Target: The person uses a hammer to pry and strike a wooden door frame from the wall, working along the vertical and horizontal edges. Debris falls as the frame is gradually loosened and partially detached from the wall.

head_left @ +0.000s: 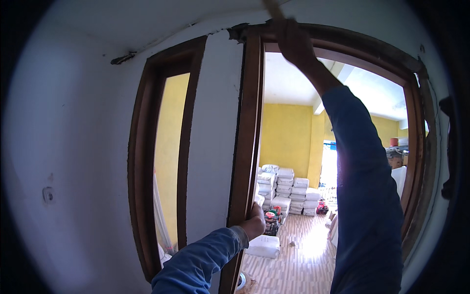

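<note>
My right hand [295,45], raised to the top of the dark brown wooden door frame [250,117], is closed round a tan, stick-like handle [272,8]. The handle's upper end runs out of the picture, so its kind cannot be told. Lower down, my left hand [255,223] grips the left post of that door frame, with some fingers hidden behind the wood. Broken plaster [238,32] shows at the frame's upper left corner, close to my right hand.
A narrow brown window frame [142,161] stands in the white wall [211,137] on the left, with a wall socket [49,195] farther left. Through the doorway are stacked white sacks [293,193], a striped floor [289,269] and a yellow wall [286,132].
</note>
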`<state>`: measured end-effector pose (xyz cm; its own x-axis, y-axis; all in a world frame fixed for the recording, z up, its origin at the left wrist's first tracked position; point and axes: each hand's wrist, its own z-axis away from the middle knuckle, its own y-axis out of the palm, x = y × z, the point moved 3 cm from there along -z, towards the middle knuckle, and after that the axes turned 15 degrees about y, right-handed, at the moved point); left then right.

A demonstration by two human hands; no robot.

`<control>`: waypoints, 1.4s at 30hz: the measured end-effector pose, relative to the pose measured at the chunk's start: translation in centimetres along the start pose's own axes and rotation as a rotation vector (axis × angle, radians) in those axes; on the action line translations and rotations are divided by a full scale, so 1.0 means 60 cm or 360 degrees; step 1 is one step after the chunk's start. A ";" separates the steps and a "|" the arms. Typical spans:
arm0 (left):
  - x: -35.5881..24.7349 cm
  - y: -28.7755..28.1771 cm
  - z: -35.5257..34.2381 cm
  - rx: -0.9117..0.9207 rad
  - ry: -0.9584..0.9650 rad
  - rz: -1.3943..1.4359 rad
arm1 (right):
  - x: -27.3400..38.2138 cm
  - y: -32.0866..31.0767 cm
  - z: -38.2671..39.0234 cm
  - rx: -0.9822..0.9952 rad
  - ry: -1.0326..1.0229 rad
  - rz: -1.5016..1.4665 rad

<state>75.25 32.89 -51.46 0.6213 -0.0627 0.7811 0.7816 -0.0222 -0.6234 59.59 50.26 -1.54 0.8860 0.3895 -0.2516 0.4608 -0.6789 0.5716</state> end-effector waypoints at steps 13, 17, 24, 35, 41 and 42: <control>0.006 -0.014 0.000 -0.0068 -0.0017 0.0012 | -0.015 0.073 0.055 0.1114 0.0520 -0.0526; 0.005 -0.012 -0.002 -0.0091 -0.0032 0.0017 | -0.005 0.039 0.025 0.0771 0.0215 -0.0412; 0.009 -0.015 -0.019 -0.0100 -0.0051 0.0024 | 0.013 0.009 -0.007 0.0202 0.0620 -0.1361; 0.001 -0.006 -0.009 -0.0106 -0.0036 0.0072 | -0.006 0.092 0.046 0.1121 0.0631 -0.0551; 0.003 -0.010 -0.015 -0.0129 -0.0039 0.0077 | -0.019 0.073 0.025 0.0673 0.0245 -0.0593; 0.003 -0.010 -0.017 -0.0137 -0.0039 0.0077 | -0.017 0.063 0.019 0.0417 0.0021 -0.0467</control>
<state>74.86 31.90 -50.96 0.6604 -0.0414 0.7498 0.7434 -0.1051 -0.6606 60.50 46.59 -0.04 0.7148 0.5974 -0.3634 0.6934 -0.6728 0.2579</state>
